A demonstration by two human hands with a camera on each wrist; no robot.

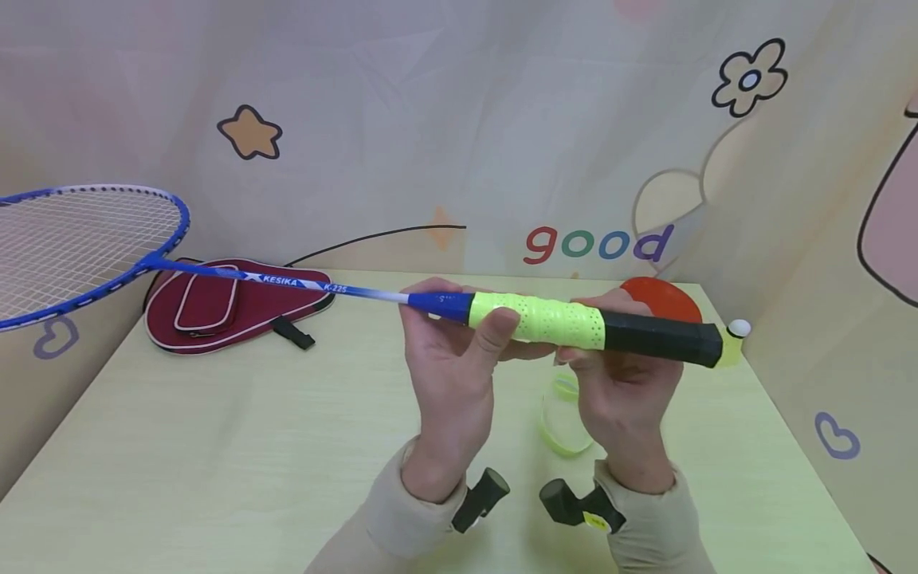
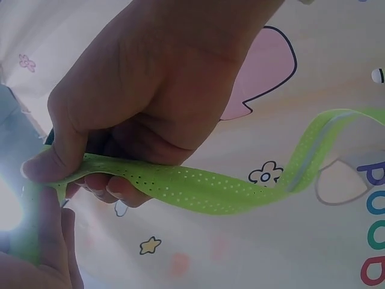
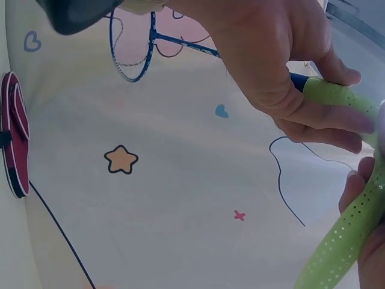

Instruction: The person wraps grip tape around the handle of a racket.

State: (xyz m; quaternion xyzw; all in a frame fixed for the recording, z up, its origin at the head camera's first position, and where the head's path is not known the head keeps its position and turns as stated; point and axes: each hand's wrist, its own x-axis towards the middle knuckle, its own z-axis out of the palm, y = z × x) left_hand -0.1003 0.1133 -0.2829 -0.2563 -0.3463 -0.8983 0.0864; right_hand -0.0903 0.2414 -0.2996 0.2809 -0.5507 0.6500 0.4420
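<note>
A blue badminton racket (image 1: 287,281) is held across the head view, its strung head at left and its handle pointing right. Perforated lime-green grip tape (image 1: 538,319) covers the handle's front part; black (image 1: 660,339) shows behind it. My left hand (image 1: 452,391) grips the wrapped part, thumb on top, fingers mostly hidden beneath. My right hand (image 1: 624,399) is under the handle at the tape's edge. In the left wrist view, the right hand (image 2: 144,102) pinches the loose tape (image 2: 210,186) between thumb and fingers. In the head view, loose tape (image 1: 562,446) curves over the table below the handle.
A maroon zipped case (image 1: 251,307) with a black strap lies at the table's back left. Behind the right hand is a red round thing (image 1: 667,299), partly hidden. Near the handle's end is a small white ball (image 1: 739,328). Printed cloth (image 1: 459,119) hangs behind the table (image 1: 215,462).
</note>
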